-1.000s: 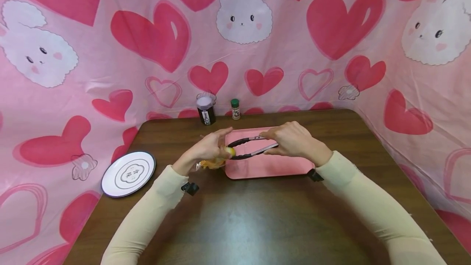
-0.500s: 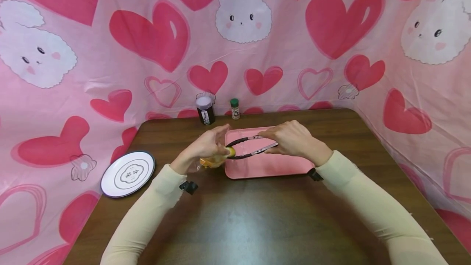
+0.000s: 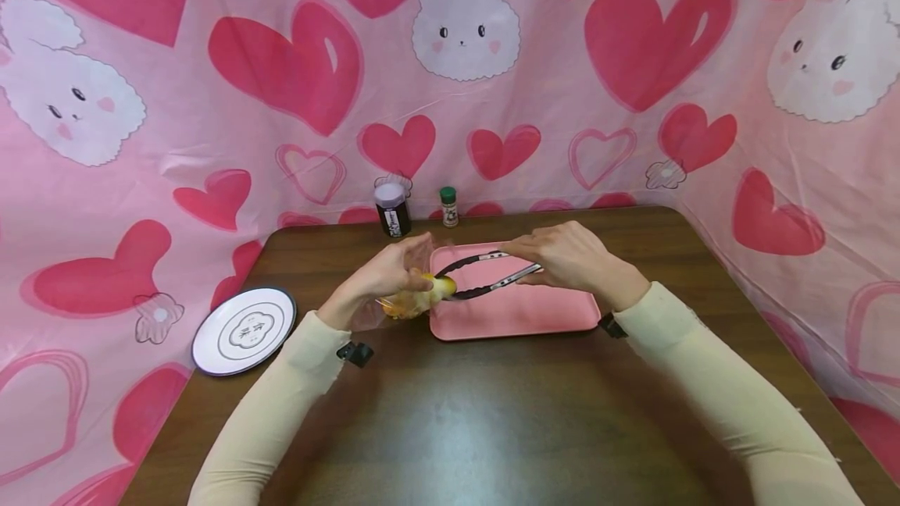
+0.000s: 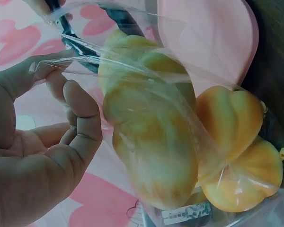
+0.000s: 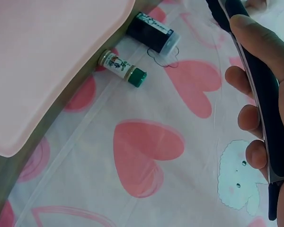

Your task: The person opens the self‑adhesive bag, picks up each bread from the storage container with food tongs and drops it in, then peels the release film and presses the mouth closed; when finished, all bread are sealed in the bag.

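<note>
My left hand [image 3: 387, 273] pinches the mouth of a clear plastic bag [image 4: 270, 210] between thumb and fingers. A twisted, golden bread roll [image 4: 154, 151] lies partly inside that bag. Beside it in the bag are lobed orange-yellow buns [image 4: 232, 118] with tiny loops. My right hand [image 3: 568, 262] grips a pair of tongs [image 3: 516, 276] with black and silver arms. The black tips of the tongs are at the end of the roll, on either side of it, above the left edge of the pink tray [image 3: 520, 318].
A white plate [image 3: 246, 332] with a dark rim stands at the table's left. Behind the tray are a dark jar with a pale lid [image 3: 392, 213] and a green-capped shaker [image 3: 449, 208]. A heart-and-rabbit cloth [image 3: 464, 123] hangs around the back and sides.
The tongs and my right hand have shifted slightly to the right and up. More of the bread roll now shows beyond my left hand, which has moved a little left.
</note>
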Demonstrator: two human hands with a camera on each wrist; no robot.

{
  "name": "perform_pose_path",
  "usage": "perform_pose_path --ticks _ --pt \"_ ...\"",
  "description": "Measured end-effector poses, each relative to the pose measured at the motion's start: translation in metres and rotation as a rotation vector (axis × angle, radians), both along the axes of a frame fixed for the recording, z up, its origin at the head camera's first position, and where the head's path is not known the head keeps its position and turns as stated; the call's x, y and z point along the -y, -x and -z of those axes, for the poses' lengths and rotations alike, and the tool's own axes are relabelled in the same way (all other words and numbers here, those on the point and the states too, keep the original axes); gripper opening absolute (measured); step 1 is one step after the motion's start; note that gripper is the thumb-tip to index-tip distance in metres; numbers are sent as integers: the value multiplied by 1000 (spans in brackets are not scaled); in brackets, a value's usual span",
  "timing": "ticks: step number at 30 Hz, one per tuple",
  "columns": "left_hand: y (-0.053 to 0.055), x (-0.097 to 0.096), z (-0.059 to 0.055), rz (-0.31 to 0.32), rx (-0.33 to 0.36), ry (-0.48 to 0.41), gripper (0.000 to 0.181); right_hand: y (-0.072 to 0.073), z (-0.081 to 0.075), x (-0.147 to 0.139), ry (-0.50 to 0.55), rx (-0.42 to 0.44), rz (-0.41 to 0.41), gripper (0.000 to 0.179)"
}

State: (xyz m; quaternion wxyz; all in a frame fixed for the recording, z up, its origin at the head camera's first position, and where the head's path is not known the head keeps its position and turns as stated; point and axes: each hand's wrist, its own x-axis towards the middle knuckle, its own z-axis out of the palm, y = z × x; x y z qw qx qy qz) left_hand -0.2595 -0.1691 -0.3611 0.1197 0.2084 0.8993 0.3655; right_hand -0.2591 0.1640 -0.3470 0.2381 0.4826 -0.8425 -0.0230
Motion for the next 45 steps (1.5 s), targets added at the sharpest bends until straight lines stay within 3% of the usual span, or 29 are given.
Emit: perform_pose_path --ticks 7,13,18,22,26,29,36,45 --pt "-3 -4 0 24 53 -49 91 3 0 3 -1 -63 -15 60" --pt "-4 -6 -1 36 55 -36 91 2 1 6 15 -36 29 57" --pt "-5 -5 -2 29 41 -28 91 -1 1 6 18 33 98 57" --pt "-5 -5 -3 22 44 -49 91 -4 -2 7 40 148 147 57" --pt "-5 -6 -3 5 11 -25 92 -7 -5 9 81 280 160 55" --pt "-5 -7 -3 -9 -15 2 92 -10 -7 11 98 314 156 53" --pt "-8 -9 -1 12 46 -24 90 -14 -8 19 76 325 191 52" --pt "-9 -14 -1 5 -7 -1 91 -17 -7 28 45 258 181 49"
